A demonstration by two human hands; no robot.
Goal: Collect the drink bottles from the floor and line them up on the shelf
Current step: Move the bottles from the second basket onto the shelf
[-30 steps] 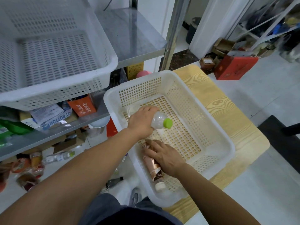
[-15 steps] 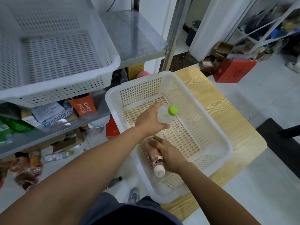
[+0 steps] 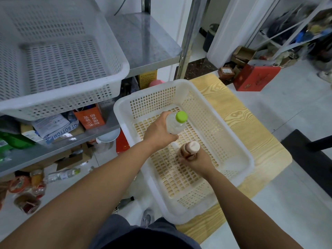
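Observation:
My left hand point(image 3: 159, 133) grips a clear bottle with a green cap point(image 3: 176, 123), held nearly upright above the white perforated basket point(image 3: 239, 146). My right hand point(image 3: 199, 161) grips a brown bottle with a pale cap point(image 3: 189, 150), also upright over the basket floor. The basket sits on a low wooden table point(image 3: 251, 123). Another clear bottle with a green cap point(image 3: 62, 174) lies on the floor under the metal shelf point(image 3: 143, 44).
A second white basket point(image 3: 59, 69) rests on the shelf's upper level, overhanging its edge. Boxes and packets crowd the lower shelf point(image 3: 53, 130). Snack packs point(image 3: 27, 191) lie on the floor at left. A red box point(image 3: 255, 78) and a black chair point(image 3: 309, 155) stand at right.
Both hands have lifted their bottles from lying in the basket to upright; the brown bottle has swung up so its cap faces the camera.

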